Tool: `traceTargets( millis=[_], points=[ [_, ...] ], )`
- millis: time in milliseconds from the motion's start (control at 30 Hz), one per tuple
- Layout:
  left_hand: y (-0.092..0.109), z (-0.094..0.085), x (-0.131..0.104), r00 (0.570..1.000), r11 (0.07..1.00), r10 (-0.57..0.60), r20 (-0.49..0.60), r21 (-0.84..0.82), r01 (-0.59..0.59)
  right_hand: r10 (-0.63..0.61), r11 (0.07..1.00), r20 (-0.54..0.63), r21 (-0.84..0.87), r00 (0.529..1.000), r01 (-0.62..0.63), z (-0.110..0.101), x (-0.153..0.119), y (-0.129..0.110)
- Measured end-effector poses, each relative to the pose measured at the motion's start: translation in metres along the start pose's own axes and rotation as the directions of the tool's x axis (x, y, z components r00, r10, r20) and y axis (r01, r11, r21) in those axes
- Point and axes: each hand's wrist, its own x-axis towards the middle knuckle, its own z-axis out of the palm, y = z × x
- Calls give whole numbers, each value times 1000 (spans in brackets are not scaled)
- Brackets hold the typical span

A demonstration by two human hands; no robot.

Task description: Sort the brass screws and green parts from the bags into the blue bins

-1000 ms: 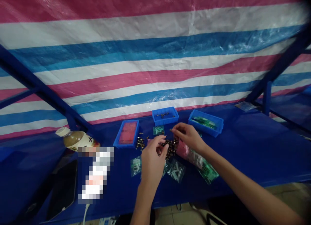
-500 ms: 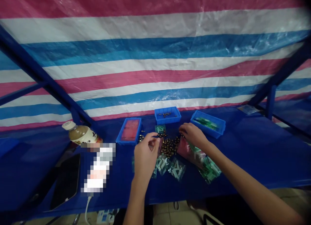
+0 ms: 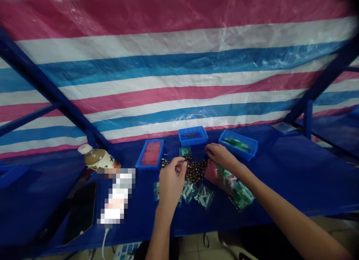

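Three blue trays [image 3: 193, 142]: 10, 12, 2 o'clock from the shiny bits [image 3: 195, 173].
My right hand [image 3: 221, 156]: 2 o'clock; I can't tell its grip.
My left hand [image 3: 172, 176]: 9 o'clock, fingertips close; can't tell if holding.
Shiny bits: heaped between; hands moved apart, so more shows.

Sheet [image 3: 179, 91] striped pink/wht/blu, tbl [image 3: 297, 170] dk blu, trays [image 3: 193, 141] blu, small pcs [image 3: 195, 172] brassy-brn.

A: Your L hand [image 3: 172, 179] / R hand [image 3: 221, 156], holding?
B: Can't tell, too blurry. Your L hand hides pt of green bag [image 3: 156, 192]; metal pcs [image 3: 196, 172] too small to ID; white obj [image 3: 116, 198] pixelated.
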Motion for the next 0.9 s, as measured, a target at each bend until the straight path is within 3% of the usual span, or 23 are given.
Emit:
traceTargets(
  millis=[100, 167, 233, 333, 500, 600, 800, 900],
  points=[
    [3, 9, -3, 999, 1000, 12, 45, -8, -12, 1, 947, -95, 319, 996, 29, -7, -21, -11],
    [5, 17, -5, 996, 999, 26, 84, -34, -23, 69, 795, -82, 607, 994, -5, -11, -36, -22],
    [8, 24, -8, 993, 997, 44, 113, -69, -36, 88, 576, 5, 816, 996, -55, -13, -49, -34],
    [12, 32, -11, 985, 991, 74, 153, -120, -56, 104, 354, 65, 930, 992, -98, -9, -61, -46],
    [16, 38, -13, 965, 986, 159, 207, -78, -146, 152, 159, 108, 978, 982, -133, 12, -74, -46],
    [18, 41, -14, 955, 981, 192, 225, -14, -193, 185, 169, 128, 973, 975, -159, 15, -83, -42],
    [19, 50, -15, 959, 982, 186, 216, -10, -188, 229, 380, 76, 911, 970, -161, 1, -90, -44],
    [19, 54, -16, 970, 984, 176, 169, -32, -173, 220, 413, 61, 898, 974, -150, 1, -92, -44]
  ],
)
